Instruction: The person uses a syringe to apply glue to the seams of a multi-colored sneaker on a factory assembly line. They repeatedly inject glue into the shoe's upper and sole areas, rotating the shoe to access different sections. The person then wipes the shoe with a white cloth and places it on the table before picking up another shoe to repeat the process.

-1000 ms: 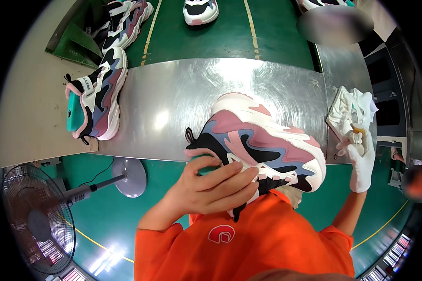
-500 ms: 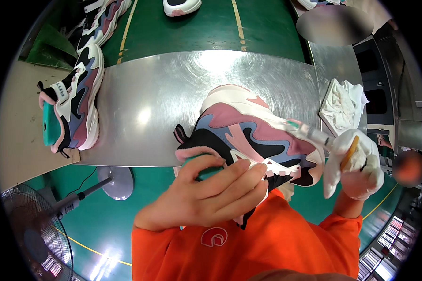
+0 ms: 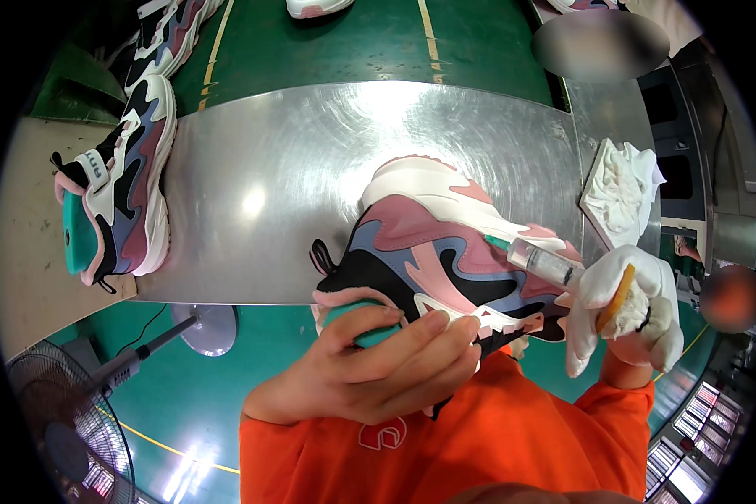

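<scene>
Here the chunky sneaker (image 3: 445, 252), white-soled with pink, blue and black panels, lies on its side at the near edge of the steel table (image 3: 294, 160), its heel end hanging past the edge over the person's lap. Bare steel spreads behind it, with a second shoe (image 3: 126, 185) at the far left and a white rag (image 3: 620, 183) right. The bare left hand (image 3: 378, 361) is clamped around the heel, while the white-gloved right hand (image 3: 626, 315) is closed on a syringe (image 3: 539, 260) whose tip touches the upper

Our dress, seen from above
We wear an orange shirt (image 3: 470, 437) with a small white chest emblem; our left hand (image 3: 378, 370) is bare, our right hand (image 3: 626, 315) in a white cloth glove.
</scene>
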